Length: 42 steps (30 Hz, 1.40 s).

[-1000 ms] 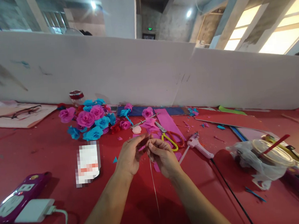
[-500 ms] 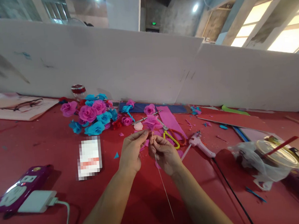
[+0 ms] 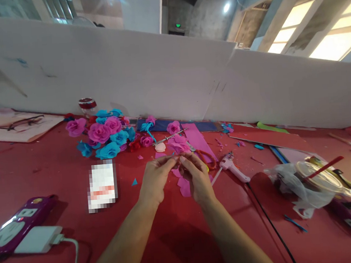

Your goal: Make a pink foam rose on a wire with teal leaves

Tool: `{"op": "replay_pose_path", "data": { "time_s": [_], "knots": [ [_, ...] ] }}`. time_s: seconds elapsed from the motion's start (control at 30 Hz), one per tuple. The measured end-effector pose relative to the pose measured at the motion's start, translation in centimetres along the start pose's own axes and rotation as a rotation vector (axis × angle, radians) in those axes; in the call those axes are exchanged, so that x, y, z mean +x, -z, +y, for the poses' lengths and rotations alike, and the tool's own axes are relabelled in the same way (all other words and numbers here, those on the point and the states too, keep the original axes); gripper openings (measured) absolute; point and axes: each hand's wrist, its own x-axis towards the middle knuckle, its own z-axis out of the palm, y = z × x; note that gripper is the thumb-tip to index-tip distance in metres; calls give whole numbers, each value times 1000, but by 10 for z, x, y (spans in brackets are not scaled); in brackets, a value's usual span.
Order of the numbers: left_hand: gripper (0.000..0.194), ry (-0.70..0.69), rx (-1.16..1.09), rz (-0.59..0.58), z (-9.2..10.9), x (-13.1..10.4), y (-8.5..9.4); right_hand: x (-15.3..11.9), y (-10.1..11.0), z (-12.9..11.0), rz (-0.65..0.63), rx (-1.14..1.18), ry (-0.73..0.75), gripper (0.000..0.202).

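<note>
My left hand [image 3: 155,179] and my right hand [image 3: 197,174] meet fingertip to fingertip over the middle of the red table. Both are closed in a pinch at the base of a pink paper flower [image 3: 179,143], whose petals show just beyond my fingers. Its thin wire stem cannot be made out. Pink paper petals [image 3: 184,186] lie between and below my hands. Just beyond my right hand are scissors [image 3: 209,158] with orange and yellow handles, partly covered. A pale pink glue gun [image 3: 235,170] rests to the right of that hand.
Pink, blue and red paper flowers [image 3: 99,133] are bunched at the back left. A pink paper strip [image 3: 198,142] lies behind my hands. At left are a purple power strip [image 3: 24,218] and white charger [image 3: 39,239]; at right, a plastic bag [image 3: 301,190]. A white partition [image 3: 113,71] closes the back.
The wire that hung down between my forearms no longer shows. My right hand has turned and risen slightly, bringing its fingertips level with the left's. The view has shifted slightly.
</note>
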Motion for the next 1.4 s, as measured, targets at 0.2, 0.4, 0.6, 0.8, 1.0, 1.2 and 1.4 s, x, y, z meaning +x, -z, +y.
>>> {"op": "replay_pose_path", "data": {
  "time_s": [0.2,0.4,0.6,0.8,1.0,1.2,1.4],
  "knots": [
    [17,-14,25,-59,-5,0,-3,-1,-3,0,45,55,-36,16],
    [22,86,-91,-161,2,-2,-8,2,-4,-7,82,190,-108,19],
    [23,55,-16,-119,2,-2,-6,-2,-4,-7,118,41,49,18],
    [18,-36,-56,77,-1,-1,-7,-8,-6,-10,130,-206,179,18],
    [21,-52,-48,144,-2,-1,-7,-10,-6,-6,75,-208,165,17],
    [21,-66,-39,130,-1,-2,-10,-12,-11,-6,122,-212,183,16],
    [23,-100,4,133,-2,-3,-12,-14,-12,-6,150,-228,204,17]
  ]
}}
